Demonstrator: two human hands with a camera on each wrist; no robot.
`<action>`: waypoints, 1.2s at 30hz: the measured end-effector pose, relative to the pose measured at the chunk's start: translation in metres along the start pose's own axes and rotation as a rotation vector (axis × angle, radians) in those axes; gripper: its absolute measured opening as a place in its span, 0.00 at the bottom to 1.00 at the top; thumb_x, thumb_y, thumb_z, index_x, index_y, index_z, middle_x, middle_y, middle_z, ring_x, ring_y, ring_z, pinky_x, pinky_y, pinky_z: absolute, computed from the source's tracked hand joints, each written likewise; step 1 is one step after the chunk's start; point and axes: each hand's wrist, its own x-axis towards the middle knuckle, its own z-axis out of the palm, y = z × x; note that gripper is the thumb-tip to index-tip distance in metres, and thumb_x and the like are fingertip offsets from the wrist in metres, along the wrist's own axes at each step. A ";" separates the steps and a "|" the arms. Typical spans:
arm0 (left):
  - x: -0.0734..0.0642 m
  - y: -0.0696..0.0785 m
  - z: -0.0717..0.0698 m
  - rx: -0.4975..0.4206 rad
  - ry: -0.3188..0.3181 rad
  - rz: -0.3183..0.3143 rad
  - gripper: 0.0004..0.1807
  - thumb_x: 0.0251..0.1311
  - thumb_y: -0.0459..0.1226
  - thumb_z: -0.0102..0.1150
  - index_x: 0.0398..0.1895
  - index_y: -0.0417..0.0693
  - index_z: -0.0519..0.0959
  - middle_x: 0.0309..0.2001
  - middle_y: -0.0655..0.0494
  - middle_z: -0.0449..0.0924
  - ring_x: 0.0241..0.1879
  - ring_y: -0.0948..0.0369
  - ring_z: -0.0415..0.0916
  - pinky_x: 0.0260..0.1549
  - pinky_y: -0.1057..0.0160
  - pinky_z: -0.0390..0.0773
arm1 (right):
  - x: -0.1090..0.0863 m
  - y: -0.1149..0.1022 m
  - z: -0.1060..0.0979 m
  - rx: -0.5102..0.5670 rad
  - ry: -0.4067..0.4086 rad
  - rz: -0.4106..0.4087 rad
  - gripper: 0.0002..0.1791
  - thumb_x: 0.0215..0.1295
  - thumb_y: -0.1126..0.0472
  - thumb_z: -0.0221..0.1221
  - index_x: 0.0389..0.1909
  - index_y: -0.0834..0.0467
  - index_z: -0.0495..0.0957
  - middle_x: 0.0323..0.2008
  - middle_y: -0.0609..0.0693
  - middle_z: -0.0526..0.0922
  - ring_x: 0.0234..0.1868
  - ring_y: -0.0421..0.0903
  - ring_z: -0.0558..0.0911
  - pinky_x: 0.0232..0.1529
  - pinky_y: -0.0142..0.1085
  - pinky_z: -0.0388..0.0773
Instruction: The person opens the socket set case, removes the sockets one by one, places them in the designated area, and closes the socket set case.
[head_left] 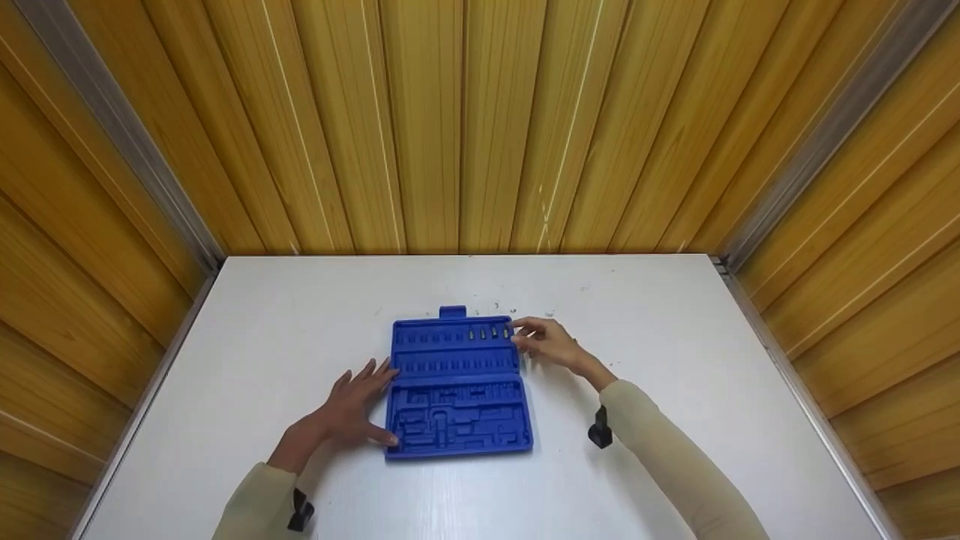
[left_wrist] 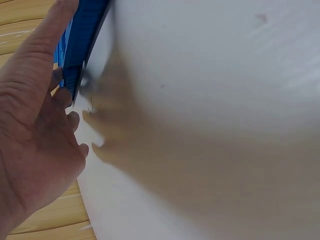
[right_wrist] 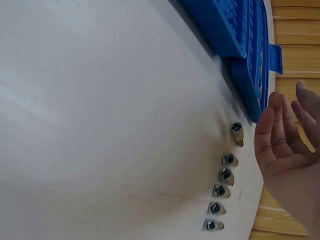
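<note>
An unfolded blue plastic socket case lies on the white table with moulded slots in both halves. Several small metal sockets stand in the right part of its far row. My left hand rests along the case's left side, fingers spread, thumb on the near left corner. At the far right corner, my right hand has thumb and fingertips right by the last socket in that row, with nothing visible between them. Several loose sockets lie in a line beside the case, mostly hidden under the right hand in the head view.
A latch tab sticks out from the case's far edge. The white table is bounded by yellow wood-look panel walls at the back and both sides. Small dark marks dot the surface beyond the case.
</note>
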 end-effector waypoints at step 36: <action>0.000 -0.001 0.000 -0.022 0.013 0.035 0.68 0.38 0.56 0.84 0.80 0.41 0.55 0.82 0.38 0.47 0.81 0.34 0.38 0.73 0.25 0.39 | 0.068 -0.015 0.064 -0.408 0.146 0.112 0.16 0.68 0.56 0.67 0.52 0.59 0.86 0.30 0.50 0.85 0.22 0.37 0.72 0.28 0.30 0.67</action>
